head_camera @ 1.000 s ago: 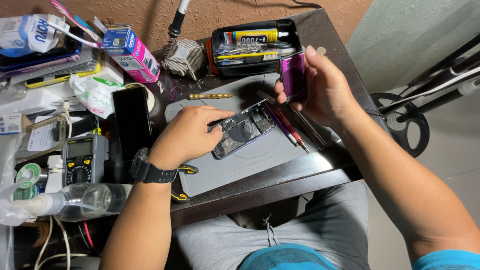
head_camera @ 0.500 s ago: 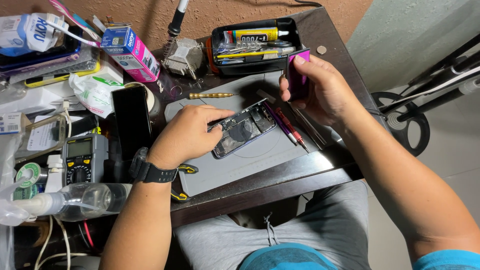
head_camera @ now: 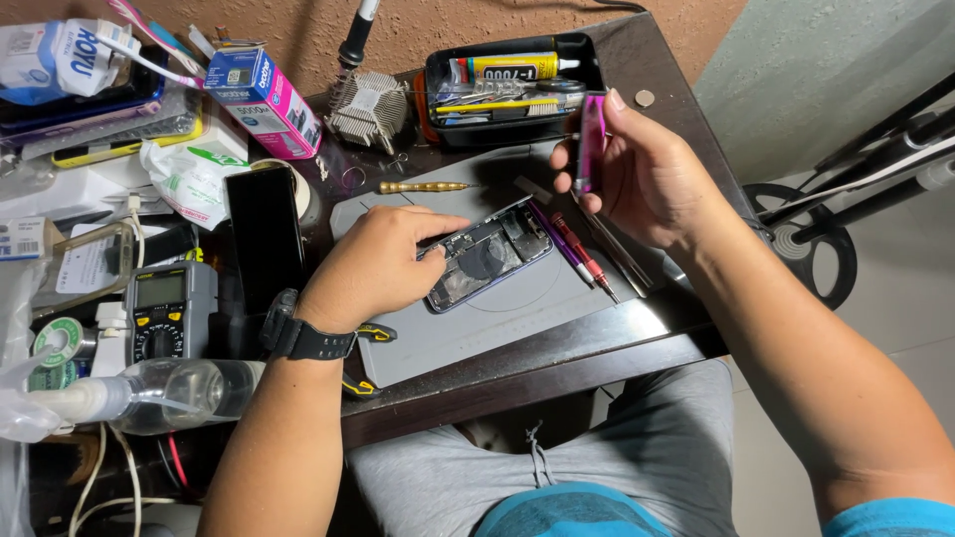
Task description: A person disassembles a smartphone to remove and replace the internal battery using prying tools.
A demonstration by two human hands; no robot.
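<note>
My right hand point(head_camera: 637, 174) has risen off the mat and away from my left hand, toward the black tray just beyond it. The purple tool point(head_camera: 591, 142) in its fingers, tilted a second ago, now stands nearly upright, with my forefinger stretched up past its top end.
</note>
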